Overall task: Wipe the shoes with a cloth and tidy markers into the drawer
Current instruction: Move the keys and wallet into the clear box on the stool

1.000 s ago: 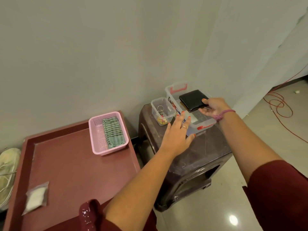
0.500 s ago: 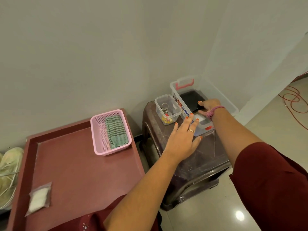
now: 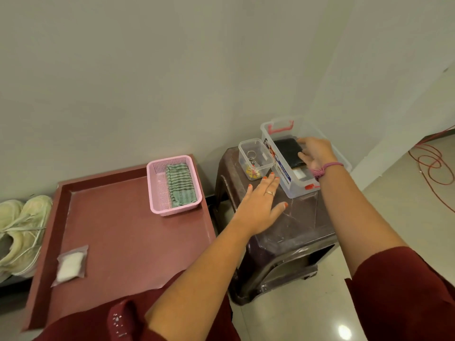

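Hands: your two; left hand [image 3: 263,205] flat, fingers spread, holding nothing, on the brown stool [image 3: 290,232]; right hand [image 3: 316,153] curled on the black wallet [image 3: 288,152] inside the big clear box [image 3: 288,185].
Clear boxes: two; the small box [image 3: 254,158] sits just beyond your left fingertips, its contents hard to make out.
Cloth: one green striped cloth [image 3: 181,184] in the pink basket [image 3: 172,185], left of your left hand, on the red table [image 3: 128,237].
Shoes: two pale shoes [image 3: 21,232], far left, cut off by the edge.
Markers: none visible.

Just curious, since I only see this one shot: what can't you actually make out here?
- Head view: wallet, near end hidden by right hand.
- Shoes, cut off by the left edge.
- Small tub: key ring shows, colourful bits too small.
- Markers, drawer: not visible.
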A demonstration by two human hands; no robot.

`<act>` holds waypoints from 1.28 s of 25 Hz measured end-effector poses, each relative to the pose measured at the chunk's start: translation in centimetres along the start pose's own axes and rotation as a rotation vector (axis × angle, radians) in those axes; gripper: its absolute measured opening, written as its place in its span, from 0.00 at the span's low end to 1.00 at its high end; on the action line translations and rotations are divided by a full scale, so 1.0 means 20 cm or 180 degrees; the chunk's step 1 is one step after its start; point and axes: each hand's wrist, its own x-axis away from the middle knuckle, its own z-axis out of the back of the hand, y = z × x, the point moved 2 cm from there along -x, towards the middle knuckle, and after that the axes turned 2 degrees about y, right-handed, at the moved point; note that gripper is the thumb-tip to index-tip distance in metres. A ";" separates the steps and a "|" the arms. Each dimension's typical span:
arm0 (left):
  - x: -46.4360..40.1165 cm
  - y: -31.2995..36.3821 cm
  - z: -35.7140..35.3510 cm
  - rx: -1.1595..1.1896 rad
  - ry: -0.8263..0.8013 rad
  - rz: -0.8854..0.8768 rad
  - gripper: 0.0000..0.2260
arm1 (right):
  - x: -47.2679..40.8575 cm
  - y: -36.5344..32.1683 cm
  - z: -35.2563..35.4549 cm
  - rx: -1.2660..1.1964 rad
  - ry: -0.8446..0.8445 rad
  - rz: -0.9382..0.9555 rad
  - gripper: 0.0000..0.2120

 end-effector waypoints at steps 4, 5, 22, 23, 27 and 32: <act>0.27 -0.12 0.16 0.0389 0.0527 0.0262 0.27 | 0.36 0.03 -0.09 -0.0536 -0.0343 0.0427 0.11; 0.35 -0.16 0.21 0.0480 0.0671 0.0353 0.26 | 0.45 0.06 -0.12 -0.0609 -0.0457 0.0486 0.13; 1.54 -1.21 0.51 0.1643 0.2453 0.2920 0.23 | 1.31 1.00 -1.11 -0.0311 -0.1272 -0.0562 0.12; 1.59 -1.26 0.50 0.1788 0.2574 0.3153 0.22 | 1.33 1.06 -1.18 -0.0249 -0.1313 -0.0669 0.13; 1.74 -1.42 0.40 0.2431 0.2888 0.3725 0.23 | 1.41 1.32 -1.43 0.0156 -0.1521 -0.0887 0.10; 1.76 -1.53 0.37 0.3497 0.3436 0.4125 0.23 | 1.43 1.57 -1.70 0.0848 -0.1733 -0.0896 0.08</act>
